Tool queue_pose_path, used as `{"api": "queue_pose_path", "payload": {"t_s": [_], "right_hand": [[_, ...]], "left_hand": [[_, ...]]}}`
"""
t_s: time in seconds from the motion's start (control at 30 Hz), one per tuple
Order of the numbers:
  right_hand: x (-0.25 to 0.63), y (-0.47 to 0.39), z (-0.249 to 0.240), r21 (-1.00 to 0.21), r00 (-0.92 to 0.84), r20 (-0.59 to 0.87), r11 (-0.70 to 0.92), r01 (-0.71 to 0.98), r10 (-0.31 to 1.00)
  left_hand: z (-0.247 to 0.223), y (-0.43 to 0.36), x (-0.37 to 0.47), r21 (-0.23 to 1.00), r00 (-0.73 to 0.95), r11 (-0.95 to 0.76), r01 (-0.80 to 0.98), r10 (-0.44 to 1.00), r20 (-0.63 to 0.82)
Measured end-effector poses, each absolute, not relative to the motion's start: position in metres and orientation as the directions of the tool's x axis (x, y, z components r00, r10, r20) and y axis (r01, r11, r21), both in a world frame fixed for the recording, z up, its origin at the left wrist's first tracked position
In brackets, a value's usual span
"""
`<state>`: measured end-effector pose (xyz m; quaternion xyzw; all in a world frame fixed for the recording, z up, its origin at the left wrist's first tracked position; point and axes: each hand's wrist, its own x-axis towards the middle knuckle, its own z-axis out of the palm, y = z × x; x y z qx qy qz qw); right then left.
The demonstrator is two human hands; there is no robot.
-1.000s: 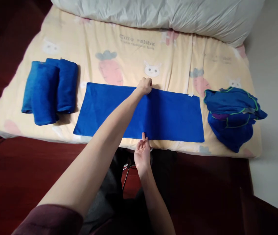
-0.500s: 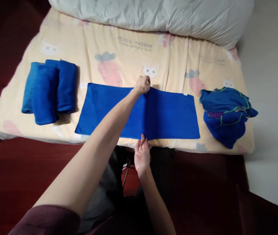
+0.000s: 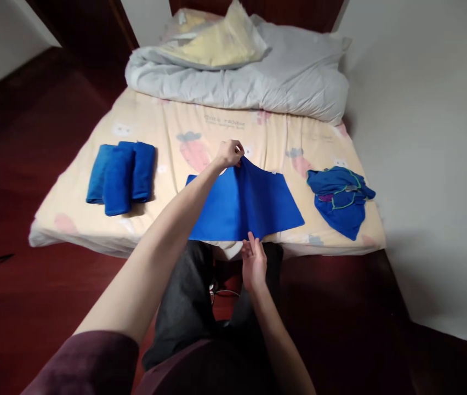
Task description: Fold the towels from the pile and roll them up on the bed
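A rectangular blue cloth (image 3: 217, 208) lies near the bed's front edge, its middle raised in a ridge. My left hand (image 3: 231, 153) pinches the far edge at the middle and holds it up off the sheet. At the near edge, my right hand (image 3: 255, 264) is palm up, its fingertips on the cloth at the foot of the ridge; its thumb is hard to make out. My left forearm covers the cloth's left part.
Several rolled blue cloths (image 3: 119, 178) rest on the bed (image 3: 73, 219) at the left. A crumpled blue pile with green edging (image 3: 340, 200) sits at the right. Behind are a grey-white quilt (image 3: 233, 88) and a yellow pillow (image 3: 221, 41). A wall (image 3: 426, 164) stands at the right.
The view has tilted up and shows more of the bed's far end. My left hand has raised the cloth's far edge higher, and both halves have drawn inward.
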<state>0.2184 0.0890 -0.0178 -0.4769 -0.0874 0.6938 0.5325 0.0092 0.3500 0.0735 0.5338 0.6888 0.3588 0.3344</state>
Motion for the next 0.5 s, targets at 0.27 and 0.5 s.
{"api": "queue_pose_path", "payload": {"t_s": [0.27, 0.5], "right_hand": [[0.273, 0.113, 0.034, -0.888, 0.158, -0.258, -0.169, -0.428, 0.953], [0.308, 0.163, 0.098, -0.987, 0.309, 0.112, 0.142, -0.074, 0.944]], "left_hand": [[0.154, 0.296, -0.003, 0.941, -0.215, 0.084, 0.329, 0.976, -0.012], [0.198, 0.257, -0.024, 0.979, -0.237, -0.058, 0.198, 0.966, 0.105]]}}
